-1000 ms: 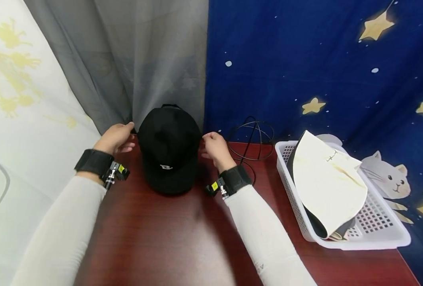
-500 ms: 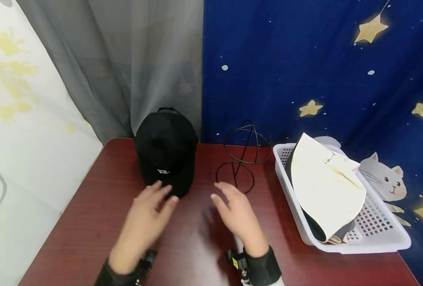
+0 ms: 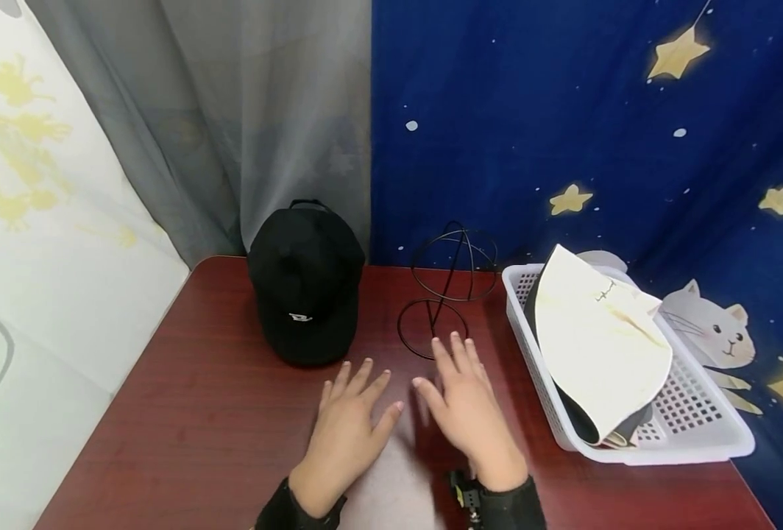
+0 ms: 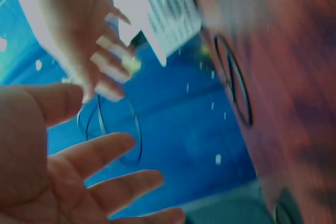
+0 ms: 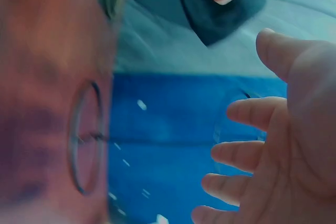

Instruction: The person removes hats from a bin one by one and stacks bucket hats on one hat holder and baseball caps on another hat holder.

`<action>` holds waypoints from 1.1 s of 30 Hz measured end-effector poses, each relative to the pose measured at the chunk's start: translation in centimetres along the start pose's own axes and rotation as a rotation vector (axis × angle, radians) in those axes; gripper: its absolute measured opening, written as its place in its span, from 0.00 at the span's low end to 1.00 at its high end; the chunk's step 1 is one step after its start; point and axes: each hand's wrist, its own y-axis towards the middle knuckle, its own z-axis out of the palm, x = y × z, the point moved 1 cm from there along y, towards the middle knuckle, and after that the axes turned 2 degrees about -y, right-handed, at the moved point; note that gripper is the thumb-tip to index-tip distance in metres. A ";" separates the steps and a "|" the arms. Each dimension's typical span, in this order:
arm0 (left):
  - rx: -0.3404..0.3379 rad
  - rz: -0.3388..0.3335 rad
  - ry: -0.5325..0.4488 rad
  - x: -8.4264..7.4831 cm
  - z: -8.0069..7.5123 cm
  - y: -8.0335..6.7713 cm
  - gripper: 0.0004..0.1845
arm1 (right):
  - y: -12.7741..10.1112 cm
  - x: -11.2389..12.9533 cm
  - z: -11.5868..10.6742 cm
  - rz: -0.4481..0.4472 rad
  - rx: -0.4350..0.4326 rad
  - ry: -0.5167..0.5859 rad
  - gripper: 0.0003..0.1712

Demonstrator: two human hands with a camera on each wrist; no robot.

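Observation:
A black cap with a small white logo sits upright at the back left of the table, its brim toward me. Just in front of the brim, my left hand hovers palm down with fingers spread and holds nothing. Beside it my right hand is also spread and holds nothing, its fingertips overlapping the base ring of a black wire stand in the head view. Both palms face the wrist cameras, where the left fingers and right fingers look straight and apart. No hat is on the wire stand.
A white plastic basket stands at the right of the table with a cream cloth hat and darker items inside. A blue star-print curtain and a grey curtain hang behind the red-brown table.
A second ago the hands were at both sides of the cap; they have drawn back toward me and shifted right, to its front. The cap stays in about the same place.

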 end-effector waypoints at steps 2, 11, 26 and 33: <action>0.015 0.071 0.005 -0.6 0.7 0.3 0.26 | 0.3 -0.9 -1.5 -0.004 -0.032 -0.028 0.40; 0.149 0.514 0.064 -5.2 4.0 1.9 0.23 | 3.6 -5.7 -11.4 0.108 0.008 -0.132 0.44; 0.226 0.992 0.347 -15.2 9.3 6.9 0.15 | 8.1 -23.8 -18.4 0.337 0.348 -0.189 0.48; 0.254 0.975 0.378 -16.8 9.6 7.4 0.08 | 6.6 -27.1 -17.8 0.398 0.537 0.111 0.51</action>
